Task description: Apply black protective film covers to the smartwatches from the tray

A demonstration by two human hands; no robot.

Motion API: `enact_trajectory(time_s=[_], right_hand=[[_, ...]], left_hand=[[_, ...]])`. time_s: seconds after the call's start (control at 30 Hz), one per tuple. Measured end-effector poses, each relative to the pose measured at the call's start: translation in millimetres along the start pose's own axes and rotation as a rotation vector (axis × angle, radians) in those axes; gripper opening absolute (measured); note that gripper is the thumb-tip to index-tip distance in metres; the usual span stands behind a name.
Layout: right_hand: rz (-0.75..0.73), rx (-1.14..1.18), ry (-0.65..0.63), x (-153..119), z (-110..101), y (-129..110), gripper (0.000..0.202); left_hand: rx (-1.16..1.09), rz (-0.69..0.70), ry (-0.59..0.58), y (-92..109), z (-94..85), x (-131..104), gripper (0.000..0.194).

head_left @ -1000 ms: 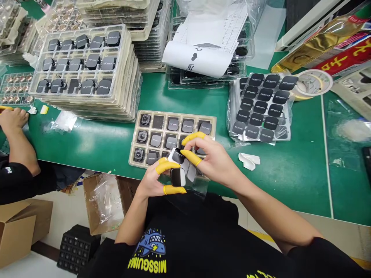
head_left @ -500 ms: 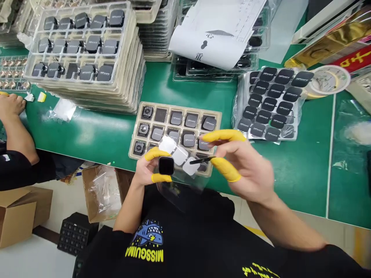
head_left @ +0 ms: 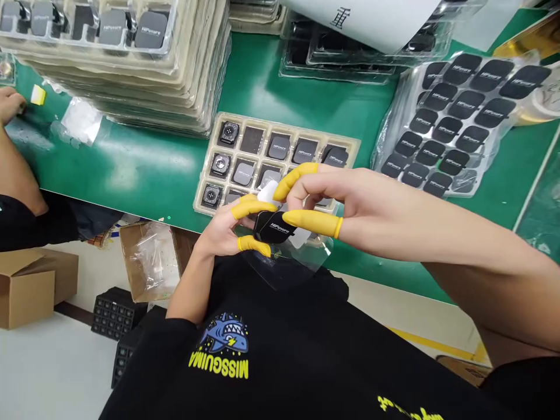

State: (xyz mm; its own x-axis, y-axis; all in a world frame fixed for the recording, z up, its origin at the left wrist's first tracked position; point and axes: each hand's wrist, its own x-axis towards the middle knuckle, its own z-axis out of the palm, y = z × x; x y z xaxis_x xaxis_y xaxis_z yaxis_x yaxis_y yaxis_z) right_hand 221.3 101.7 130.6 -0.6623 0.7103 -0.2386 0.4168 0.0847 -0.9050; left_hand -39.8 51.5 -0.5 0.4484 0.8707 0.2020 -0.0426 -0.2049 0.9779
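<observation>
My left hand (head_left: 225,230) grips a smartwatch case (head_left: 259,228) between thumb and forefinger, both in yellow finger cots. Its dark face is mostly covered by a black film sticker (head_left: 280,229) with "HiFuture" lettering. Between the cotted thumb and forefinger of my right hand (head_left: 345,204) the sticker's right side is pinched, and it lies over or against the watch face; full contact cannot be told. A clear backing sheet (head_left: 301,262) with white patches hangs behind the watch, near my left fingers. Under both hands is a plastic tray (head_left: 289,126) of watches, some topped with black stickers.
Tall stacked trays (head_left: 188,87) stand at the back left. Sheets of black stickers (head_left: 446,128) lie on the right of the green table (head_left: 144,169). White paper (head_left: 367,20) covers trays at the back. A co-worker's arm (head_left: 17,163) rests at left; a cardboard box (head_left: 131,262) stands below.
My right hand has moved left, bringing the black sticker onto the watch face. The view has shifted closer to the table, and the watch is now largely covered.
</observation>
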Motion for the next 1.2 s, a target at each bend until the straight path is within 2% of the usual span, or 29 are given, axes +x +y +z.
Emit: enact_trajectory(time_s=[0.2, 0.3, 0.53, 0.7, 0.87, 1.03, 1.2], right_hand=[[0.028, 0.003, -0.032, 5.5, 2.8, 3.5, 0.033], [0.024, 0.017, -0.046, 5.8, 3.1, 4.5, 0.033], [0.122, -0.016, -0.089, 7.2, 3.5, -1.5, 0.02], [0.096, -0.021, -0.096, 7.4, 5.2, 2.9, 0.018], [0.049, -0.011, -0.057, 7.8, 7.6, 7.5, 0.02], [0.049, -0.021, -0.05, 8.3, 9.3, 8.2, 0.016], [0.077, -0.014, -0.058, 9.3, 10.3, 7.4, 0.016]], left_hand=[[0.015, 0.011, -0.018, 7.3, -2.4, 4.5, 0.075], [0.004, 0.072, -0.036, 6.8, -3.5, 6.1, 0.074], [-0.021, 0.152, -0.051, 0.5, -2.8, 6.2, 0.078], [0.021, 0.177, -0.05, 2.7, -3.7, 7.1, 0.073], [0.061, 0.168, -0.05, 3.2, -4.6, 7.1, 0.072], [0.028, 0.175, -0.053, 4.7, -3.9, 6.3, 0.072], [0.045, 0.121, -0.068, 3.7, -4.5, 4.7, 0.074]])
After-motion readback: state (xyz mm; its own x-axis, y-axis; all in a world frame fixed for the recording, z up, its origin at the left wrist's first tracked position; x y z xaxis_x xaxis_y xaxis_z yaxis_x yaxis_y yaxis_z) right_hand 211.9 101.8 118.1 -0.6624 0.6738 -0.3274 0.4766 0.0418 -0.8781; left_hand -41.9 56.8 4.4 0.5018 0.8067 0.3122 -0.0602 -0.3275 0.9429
